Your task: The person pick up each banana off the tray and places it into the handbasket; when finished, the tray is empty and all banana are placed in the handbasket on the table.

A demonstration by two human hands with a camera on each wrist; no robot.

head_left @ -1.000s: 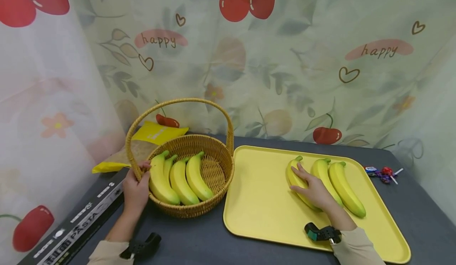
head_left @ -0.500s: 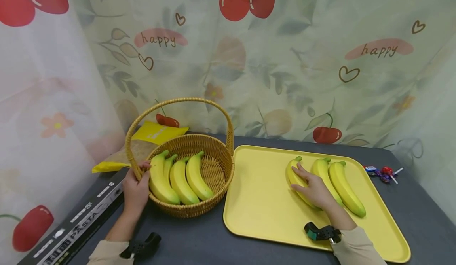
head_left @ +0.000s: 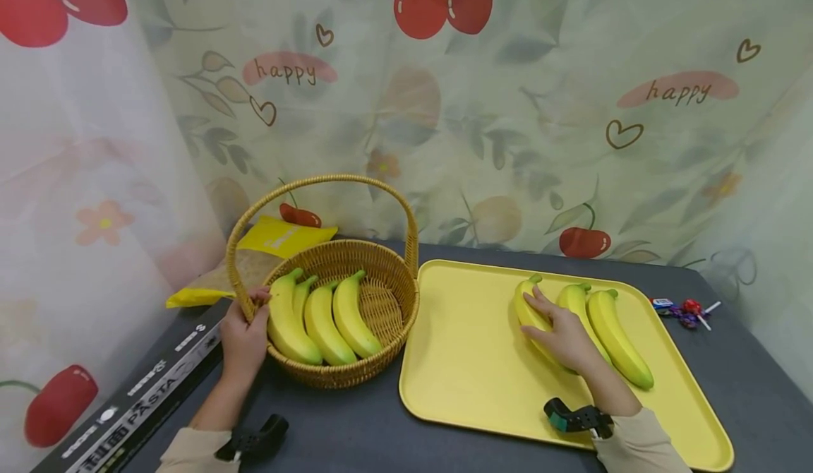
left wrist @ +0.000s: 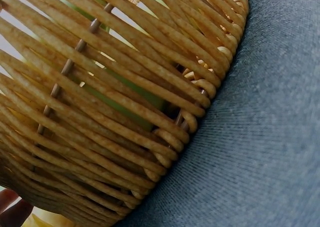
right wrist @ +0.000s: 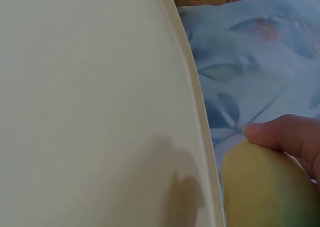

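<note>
A wicker basket point(head_left: 356, 375) with a hoop handle holds three bananas point(head_left: 320, 325) at the left of the dark table. My left hand point(head_left: 244, 335) grips its left rim where the handle joins. The left wrist view shows only the basket's woven wall point(left wrist: 115, 112) close up. To the right lies a yellow tray point(head_left: 464, 346) with three bananas. My right hand point(head_left: 559, 335) lies over the leftmost banana point(head_left: 526, 307), fingers curled round it. In the right wrist view a fingertip point(right wrist: 285, 134) presses that banana point(right wrist: 265, 187) beside the tray point(right wrist: 90, 112).
A black pasta box point(head_left: 136, 395) lies along the table's left front edge. Behind the basket sits a yellow packet point(head_left: 279, 236). Small wrapped candies point(head_left: 682, 310) lie right of the tray. A patterned cherry curtain closes in the back and sides.
My right hand has shifted slightly up the leftmost banana toward its stem end. The left hand and the basket have stayed put.
</note>
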